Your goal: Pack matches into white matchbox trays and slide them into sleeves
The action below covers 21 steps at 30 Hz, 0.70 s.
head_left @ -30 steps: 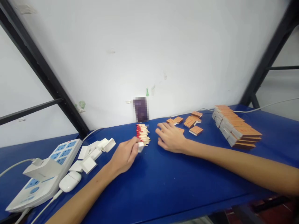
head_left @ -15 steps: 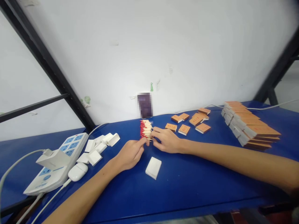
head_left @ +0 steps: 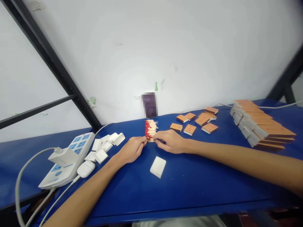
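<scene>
Red-tipped wooden matchsticks (head_left: 151, 130) lie on the flat blue table (head_left: 201, 179) between your curled left hand (head_left: 132, 149) and right hand (head_left: 170, 141), though whether either grips any cannot be told.

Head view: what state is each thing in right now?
Left hand: fingertips at the matches' red-headed end.
Right hand: fingertips at their bare end.
Matchsticks: loose, lined up side by side.
Nearest white piece: lying flat, untouched.
White trays: heaped.
Scattered orange boxes: flat, some overlapping.
Orange box stack: standing.
Power strip: charger plugged in.
Rounded white case: cable attached.
</scene>
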Motion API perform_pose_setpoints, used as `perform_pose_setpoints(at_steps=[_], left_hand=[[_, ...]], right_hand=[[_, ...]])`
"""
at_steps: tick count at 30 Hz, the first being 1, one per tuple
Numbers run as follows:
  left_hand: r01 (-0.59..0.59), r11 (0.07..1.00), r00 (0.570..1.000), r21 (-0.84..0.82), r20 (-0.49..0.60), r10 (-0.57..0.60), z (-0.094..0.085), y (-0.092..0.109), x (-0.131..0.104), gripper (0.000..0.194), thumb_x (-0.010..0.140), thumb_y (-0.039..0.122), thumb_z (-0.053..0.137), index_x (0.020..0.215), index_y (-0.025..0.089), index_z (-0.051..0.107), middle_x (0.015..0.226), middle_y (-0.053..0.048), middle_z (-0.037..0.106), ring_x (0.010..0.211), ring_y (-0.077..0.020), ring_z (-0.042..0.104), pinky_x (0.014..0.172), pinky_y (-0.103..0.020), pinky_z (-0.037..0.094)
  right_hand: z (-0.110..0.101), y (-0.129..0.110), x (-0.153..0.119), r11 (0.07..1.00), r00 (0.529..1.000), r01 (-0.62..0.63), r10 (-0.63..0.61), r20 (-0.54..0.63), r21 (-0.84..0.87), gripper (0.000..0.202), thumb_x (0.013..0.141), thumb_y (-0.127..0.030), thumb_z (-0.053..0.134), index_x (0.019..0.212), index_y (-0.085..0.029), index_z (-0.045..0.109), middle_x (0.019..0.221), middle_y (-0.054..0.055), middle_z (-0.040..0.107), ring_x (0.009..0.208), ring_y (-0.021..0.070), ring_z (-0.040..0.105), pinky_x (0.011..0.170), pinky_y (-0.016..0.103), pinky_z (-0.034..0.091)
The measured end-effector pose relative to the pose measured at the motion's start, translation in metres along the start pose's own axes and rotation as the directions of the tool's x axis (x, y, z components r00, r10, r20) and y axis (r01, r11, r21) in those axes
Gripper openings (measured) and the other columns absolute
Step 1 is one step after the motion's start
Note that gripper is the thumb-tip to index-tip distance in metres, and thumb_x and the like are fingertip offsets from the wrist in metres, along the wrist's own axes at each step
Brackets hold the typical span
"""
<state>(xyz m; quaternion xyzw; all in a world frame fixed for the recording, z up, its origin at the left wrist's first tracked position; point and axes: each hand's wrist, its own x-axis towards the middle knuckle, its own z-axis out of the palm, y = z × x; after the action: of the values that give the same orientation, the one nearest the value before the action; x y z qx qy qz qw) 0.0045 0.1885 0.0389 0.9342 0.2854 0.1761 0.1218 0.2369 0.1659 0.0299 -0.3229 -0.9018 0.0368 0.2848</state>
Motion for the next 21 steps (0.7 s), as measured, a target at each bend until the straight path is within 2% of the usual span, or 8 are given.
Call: perform_pose_setpoints(at_steps=[4,6,10,15,18,21], left_hand=[[-0.010,1.000,1.000,0.008,-0.029,0.010,0.0015,0.0012,-0.0006,0.013,0.082,0.009,0.036,0.077,0.019,0.043,0.070,0.002,0.049,0.064,-0.0138,0.044,0.067,-0.027,0.033],[0.018,1.000,0.996,0.011,-0.090,-0.017,0.0031,0.0025,-0.0006,0.010,0.083,0.012,0.039,0.076,0.019,0.038,0.066,0.003,0.044,0.061,-0.0132,0.041,0.064,-0.027,0.031],[0.073,0.996,0.979,-0.055,-0.187,-0.082,0.0059,0.0040,-0.0009,0.018,0.085,0.016,0.040,0.073,0.021,0.029,0.060,0.007,0.031,0.053,-0.0108,0.032,0.057,-0.027,0.025],[0.144,0.976,0.964,-0.165,-0.201,-0.176,0.0059,0.0023,-0.0026,0.026,0.086,0.020,0.042,0.067,0.020,0.024,0.058,0.007,0.022,0.051,-0.0088,0.025,0.053,-0.025,0.022],[0.139,0.975,0.965,-0.173,-0.197,-0.173,0.0060,0.0012,-0.0030,0.028,0.085,0.022,0.044,0.065,0.020,0.024,0.057,0.007,0.023,0.051,-0.0084,0.024,0.053,-0.025,0.022],[0.104,0.989,0.978,-0.109,-0.169,-0.122,0.0062,0.0005,-0.0020,0.025,0.085,0.021,0.042,0.064,0.019,0.030,0.054,0.007,0.029,0.049,-0.0084,0.028,0.053,-0.025,0.024]], right_hand=[[0.0004,0.0017,-0.0012,0.993,0.993,0.104,-0.108,0.054,0.063,0.019,0.092,-0.019,0.044,0.091,-0.016,0.063,0.083,0.004,0.066,0.069,0.0130,0.055,0.065,0.024,0.039],[0.0008,0.0026,-0.0016,0.993,0.993,0.095,-0.100,0.064,0.067,0.019,0.091,-0.018,0.044,0.089,-0.016,0.062,0.080,0.003,0.065,0.067,0.0126,0.054,0.064,0.024,0.039],[0.0005,0.0007,-0.0009,0.996,0.995,0.056,-0.062,0.081,0.075,0.020,0.092,-0.020,0.043,0.089,-0.016,0.062,0.080,0.003,0.065,0.066,0.0126,0.055,0.063,0.023,0.038],[-0.0005,-0.0033,0.0007,0.996,0.995,-0.087,0.089,0.044,-0.029,0.015,0.087,-0.017,0.047,0.084,-0.017,0.062,0.077,0.002,0.066,0.062,0.0121,0.052,0.058,0.024,0.034],[0.0007,-0.0019,0.0003,0.998,0.997,-0.060,0.061,0.052,-0.025,0.015,0.086,-0.016,0.048,0.087,-0.018,0.063,0.081,0.002,0.068,0.064,0.0124,0.054,0.059,0.023,0.035],[0.0023,0.0007,-0.0004,1.000,0.997,-0.008,0.007,0.071,0.007,0.017,0.086,-0.017,0.048,0.092,-0.018,0.064,0.082,0.002,0.068,0.064,0.0124,0.055,0.060,0.023,0.036]])
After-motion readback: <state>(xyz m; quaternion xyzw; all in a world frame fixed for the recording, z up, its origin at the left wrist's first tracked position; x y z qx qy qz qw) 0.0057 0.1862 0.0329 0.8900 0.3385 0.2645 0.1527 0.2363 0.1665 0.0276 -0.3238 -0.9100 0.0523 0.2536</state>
